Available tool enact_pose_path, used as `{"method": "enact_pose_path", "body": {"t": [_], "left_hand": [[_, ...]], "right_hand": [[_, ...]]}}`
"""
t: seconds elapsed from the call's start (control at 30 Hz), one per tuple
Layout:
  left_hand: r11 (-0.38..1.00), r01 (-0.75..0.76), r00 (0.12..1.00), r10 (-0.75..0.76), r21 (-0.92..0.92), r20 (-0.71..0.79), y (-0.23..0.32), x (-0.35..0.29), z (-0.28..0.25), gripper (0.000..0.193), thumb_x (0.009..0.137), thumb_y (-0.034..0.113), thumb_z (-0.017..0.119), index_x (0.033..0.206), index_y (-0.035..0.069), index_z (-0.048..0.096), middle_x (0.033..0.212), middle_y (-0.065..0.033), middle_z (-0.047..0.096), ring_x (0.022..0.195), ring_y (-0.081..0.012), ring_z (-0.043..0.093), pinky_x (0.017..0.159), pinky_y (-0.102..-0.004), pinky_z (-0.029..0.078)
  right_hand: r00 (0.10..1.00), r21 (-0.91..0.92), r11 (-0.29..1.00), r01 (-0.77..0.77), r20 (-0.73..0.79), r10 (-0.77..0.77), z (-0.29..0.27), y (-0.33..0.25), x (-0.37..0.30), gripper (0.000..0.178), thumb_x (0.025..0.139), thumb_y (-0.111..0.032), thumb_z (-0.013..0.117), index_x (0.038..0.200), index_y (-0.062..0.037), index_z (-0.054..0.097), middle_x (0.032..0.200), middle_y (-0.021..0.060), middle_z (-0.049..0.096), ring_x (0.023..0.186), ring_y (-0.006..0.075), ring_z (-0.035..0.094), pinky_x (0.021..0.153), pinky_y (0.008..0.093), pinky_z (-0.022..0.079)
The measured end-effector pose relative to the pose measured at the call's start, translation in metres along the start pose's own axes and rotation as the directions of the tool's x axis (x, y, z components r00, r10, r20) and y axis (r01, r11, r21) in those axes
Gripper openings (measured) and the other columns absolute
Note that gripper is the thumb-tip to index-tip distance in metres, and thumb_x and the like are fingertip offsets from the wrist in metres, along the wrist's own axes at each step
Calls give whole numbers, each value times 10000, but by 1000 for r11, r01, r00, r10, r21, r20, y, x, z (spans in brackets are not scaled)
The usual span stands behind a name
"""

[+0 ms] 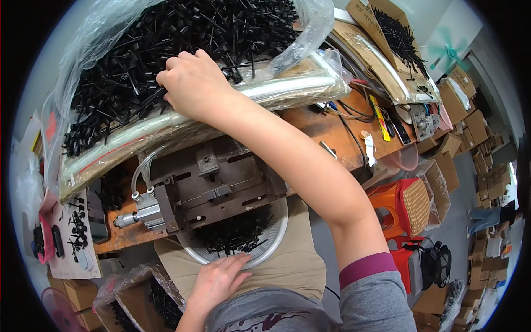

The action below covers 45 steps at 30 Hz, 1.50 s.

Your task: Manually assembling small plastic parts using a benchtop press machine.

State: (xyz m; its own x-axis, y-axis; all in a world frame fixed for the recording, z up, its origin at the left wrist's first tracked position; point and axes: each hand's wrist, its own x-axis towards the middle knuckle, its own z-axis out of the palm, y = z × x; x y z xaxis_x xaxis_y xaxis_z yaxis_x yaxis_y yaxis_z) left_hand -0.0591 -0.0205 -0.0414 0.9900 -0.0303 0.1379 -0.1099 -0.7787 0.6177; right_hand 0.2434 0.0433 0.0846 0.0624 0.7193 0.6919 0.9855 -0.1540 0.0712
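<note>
My right hand point(193, 83) is at the near side of a big heap of black plastic parts with thin stems point(166, 44). Its fingers are curled in; whatever they pinch is hidden behind the hand. My left hand point(221, 279) lies with fingers stretched out at the near rim of a round white basket point(281, 229) on my lap, which contains more of the black parts point(229, 235). Between the heap and my lap sits a dark metal fixture point(221, 177) with a silver air cylinder point(144, 217) on its left.
Clear plastic sheeting point(310, 33) lines the heap's container. The wooden bench point(310, 130) carries cables and a yellow packet point(380, 119). At right stand an orange stool point(384, 202) and stacked cartons point(487, 177). An open lined carton point(138, 296) stands at lower left. A person point(489, 216) is far right.
</note>
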Motion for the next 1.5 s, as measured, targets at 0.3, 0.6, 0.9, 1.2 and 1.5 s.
{"method": "enact_pose_path", "body": {"t": [0.3, 0.6, 0.9, 1.2, 1.5], "left_hand": [[1000, -3, 1000, 3, -12, 29, 0, 1, 2, 401, 806, 224, 752, 1163, 72, 653, 1098, -82, 696, 931, -260, 690, 780, -359, 570], [998, -61, 998, 62, -29, 28, -10, -15, 38, 420, 809, 241, 710, 1156, 40, 587, 979, -104, 621, 895, -279, 646, 724, -403, 540], [995, -103, 993, 102, -12, -62, -16, -16, 47, 331, 775, 255, 732, 962, 25, 583, 857, -117, 601, 834, -319, 639, 686, -424, 525], [991, -132, 989, 131, -22, -65, -20, -17, 51, 328, 785, 265, 729, 945, 20, 580, 856, -126, 601, 837, -324, 643, 686, -426, 526], [991, -125, 991, 123, -37, -54, -24, -16, 51, 310, 792, 260, 722, 951, 34, 579, 858, -114, 598, 852, -302, 641, 690, -422, 526]], "right_hand": [[997, 55, 997, -55, -54, 58, -12, -11, -15, 306, 749, -177, 770, 1037, -93, 708, 1046, 89, 693, 1046, 290, 632, 870, 432, 500], [995, 258, 961, -97, 50, 87, -27, -3, -19, 333, 860, -80, 705, 1190, -50, 669, 1217, 137, 645, 1151, 302, 610, 1003, 374, 459], [994, 266, 964, -10, 107, -19, -20, 13, -15, 339, 858, 9, 659, 1196, -16, 636, 1200, 151, 625, 1130, 312, 596, 999, 365, 442], [994, 242, 970, 19, 102, -45, -21, 9, -14, 240, 859, 6, 657, 1099, 7, 641, 1149, 154, 623, 1069, 322, 607, 957, 366, 459], [996, 273, 960, -61, 86, 39, -26, 2, -16, 252, 856, 5, 657, 1107, 2, 634, 1130, 132, 626, 1005, 291, 620, 894, 351, 478]]}}
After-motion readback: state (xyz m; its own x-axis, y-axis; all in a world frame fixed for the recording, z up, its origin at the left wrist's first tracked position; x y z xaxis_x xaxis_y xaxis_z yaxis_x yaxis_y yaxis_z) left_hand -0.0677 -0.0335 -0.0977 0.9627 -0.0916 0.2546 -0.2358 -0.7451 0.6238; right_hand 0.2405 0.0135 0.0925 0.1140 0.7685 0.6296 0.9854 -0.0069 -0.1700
